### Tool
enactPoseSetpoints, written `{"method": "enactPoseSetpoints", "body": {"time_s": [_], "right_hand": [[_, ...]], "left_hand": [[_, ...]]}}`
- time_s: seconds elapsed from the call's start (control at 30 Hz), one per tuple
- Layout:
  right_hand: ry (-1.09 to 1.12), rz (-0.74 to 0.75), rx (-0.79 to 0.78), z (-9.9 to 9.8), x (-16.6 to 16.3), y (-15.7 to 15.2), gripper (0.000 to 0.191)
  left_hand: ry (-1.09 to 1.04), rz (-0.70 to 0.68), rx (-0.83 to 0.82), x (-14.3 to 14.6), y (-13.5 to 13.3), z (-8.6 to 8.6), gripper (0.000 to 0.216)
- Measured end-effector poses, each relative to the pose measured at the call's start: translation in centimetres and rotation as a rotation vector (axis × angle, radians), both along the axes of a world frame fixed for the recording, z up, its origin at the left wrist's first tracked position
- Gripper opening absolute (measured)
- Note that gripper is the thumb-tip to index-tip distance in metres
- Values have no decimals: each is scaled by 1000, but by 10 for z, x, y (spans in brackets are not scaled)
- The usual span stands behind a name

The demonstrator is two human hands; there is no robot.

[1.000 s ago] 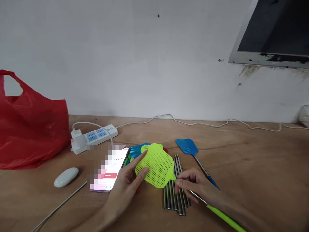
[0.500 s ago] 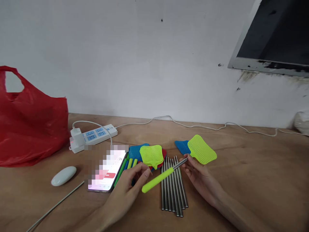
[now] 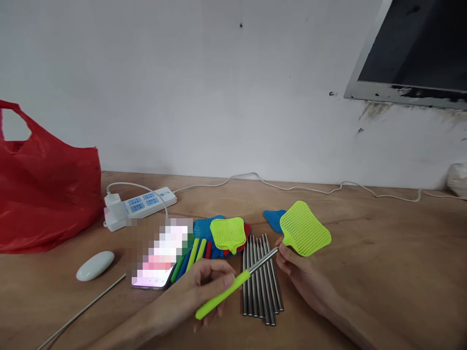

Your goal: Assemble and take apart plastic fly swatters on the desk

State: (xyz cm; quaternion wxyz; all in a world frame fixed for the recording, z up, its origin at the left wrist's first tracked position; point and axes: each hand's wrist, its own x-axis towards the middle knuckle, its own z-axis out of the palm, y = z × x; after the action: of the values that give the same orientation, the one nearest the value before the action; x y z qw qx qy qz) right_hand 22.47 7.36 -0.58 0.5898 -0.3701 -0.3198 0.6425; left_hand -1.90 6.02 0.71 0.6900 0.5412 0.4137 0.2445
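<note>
A yellow-green fly swatter (image 3: 305, 228) with a mesh head, a steel rod and a yellow-green handle (image 3: 222, 295) slants between my two hands. My left hand (image 3: 195, 287) is closed on the handle, its thumb lying along the top. At the base of the mesh head, my right hand (image 3: 301, 270) pinches the rod. Below the swatter, several steel rods (image 3: 259, 287) lie side by side on the wooden table. A loose yellow-green swatter head (image 3: 229, 233) tops a pile with blue and red heads. Several coloured handles (image 3: 193, 253) lie left of it, partly behind my left hand.
A lit phone (image 3: 156, 262) lies left of the handles. Beyond it are a white power strip (image 3: 144, 209), a white oval object (image 3: 95, 266) and a red plastic bag (image 3: 51, 189). Another blue swatter head (image 3: 273, 219) rests behind my right hand. A cable runs along the wall.
My left hand has moved right and closed on the handle, which now sits lower and farther left. The swatter's mesh head has shifted slightly and shows more fully above my right hand.
</note>
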Motion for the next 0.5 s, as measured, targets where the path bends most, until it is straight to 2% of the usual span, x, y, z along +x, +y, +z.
{"method": "enactPoseSetpoints", "body": {"time_s": [0.1, 0.3, 0.4, 0.5], "right_hand": [[-56, 39, 41, 1, -1, -3, 30], [-52, 13, -34, 3, -2, -1, 37], [-117, -43, 15, 0, -3, 1, 37], [-153, -37, 59, -6, -4, 2, 36]], "left_hand": [[88, -72, 73, 1, -1, 6, 51], [102, -60, 126, 1, 0, 4, 45], [90, -79, 155, 2, -1, 1, 45], [81, -127, 148, 4, -3, -2, 46]]}}
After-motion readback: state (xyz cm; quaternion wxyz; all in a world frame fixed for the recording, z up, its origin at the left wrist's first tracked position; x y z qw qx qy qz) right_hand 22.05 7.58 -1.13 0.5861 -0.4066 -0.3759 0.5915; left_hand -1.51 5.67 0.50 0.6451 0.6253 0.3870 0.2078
